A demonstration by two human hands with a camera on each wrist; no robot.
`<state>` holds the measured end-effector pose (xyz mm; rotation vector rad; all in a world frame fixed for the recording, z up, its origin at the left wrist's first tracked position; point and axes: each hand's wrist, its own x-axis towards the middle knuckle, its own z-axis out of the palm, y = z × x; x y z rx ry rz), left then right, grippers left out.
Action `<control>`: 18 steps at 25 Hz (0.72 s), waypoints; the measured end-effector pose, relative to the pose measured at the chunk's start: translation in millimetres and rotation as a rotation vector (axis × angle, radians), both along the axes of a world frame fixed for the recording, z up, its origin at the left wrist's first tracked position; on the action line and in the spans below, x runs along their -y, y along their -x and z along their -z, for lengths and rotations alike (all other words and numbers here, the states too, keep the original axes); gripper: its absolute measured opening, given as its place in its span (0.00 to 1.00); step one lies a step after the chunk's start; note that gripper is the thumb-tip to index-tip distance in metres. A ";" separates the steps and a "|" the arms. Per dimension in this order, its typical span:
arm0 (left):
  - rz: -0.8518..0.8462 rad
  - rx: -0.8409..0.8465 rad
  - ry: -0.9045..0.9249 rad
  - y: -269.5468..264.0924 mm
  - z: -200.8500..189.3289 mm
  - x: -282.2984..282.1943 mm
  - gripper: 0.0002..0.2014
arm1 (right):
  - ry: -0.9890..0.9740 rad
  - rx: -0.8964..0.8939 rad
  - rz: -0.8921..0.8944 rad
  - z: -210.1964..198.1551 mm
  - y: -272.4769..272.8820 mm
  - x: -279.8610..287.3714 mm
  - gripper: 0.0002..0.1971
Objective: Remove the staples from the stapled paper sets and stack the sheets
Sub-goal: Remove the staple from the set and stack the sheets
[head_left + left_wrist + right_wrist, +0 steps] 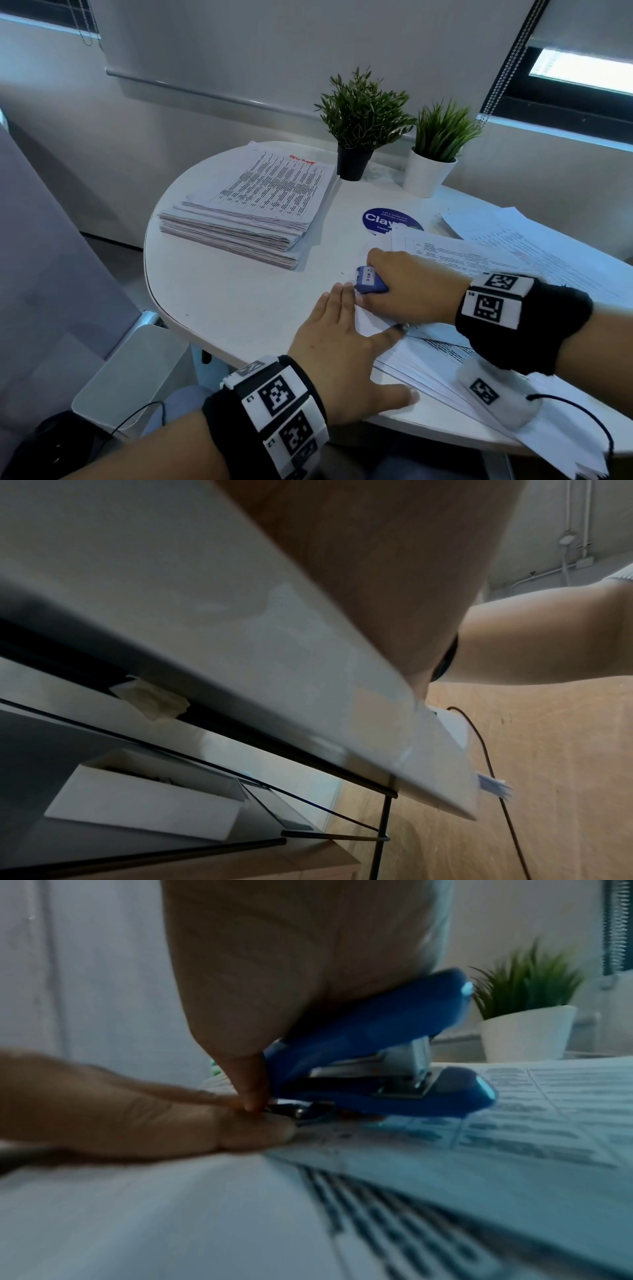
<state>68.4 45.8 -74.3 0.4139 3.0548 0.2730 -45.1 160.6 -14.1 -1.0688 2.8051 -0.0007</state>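
A blue stapler lies in my right hand, which grips it from above. Its rear metal tip is pressed down at the corner of a printed paper set. My left hand lies flat beside it, and its straight fingers hold that corner against the white round table. A tall stack of printed sheets sits at the table's back left. The left wrist view shows only my palm and the table's edge. The staple itself is hidden.
A plant in a black pot and one in a white pot stand at the back. A blue round sticker lies mid-table. Loose sheets spread right, some overhanging the front edge. A grey seat stands left.
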 end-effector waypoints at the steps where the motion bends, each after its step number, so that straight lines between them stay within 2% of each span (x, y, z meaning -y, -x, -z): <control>1: 0.003 -0.004 -0.002 0.1 0.0 0.3 0.40 | 0.007 0.087 0.064 -1.0 2.6 3.1 0.19; 12: 0.004 0.037 0.002 0.3 -1.0 0.1 0.40 | -0.131 0.459 0.279 -17.4 18.0 33.2 0.18; 18: 0.001 0.049 0.002 -0.2 -0.7 0.4 0.40 | -0.200 0.547 0.377 -32.6 7.8 42.8 0.13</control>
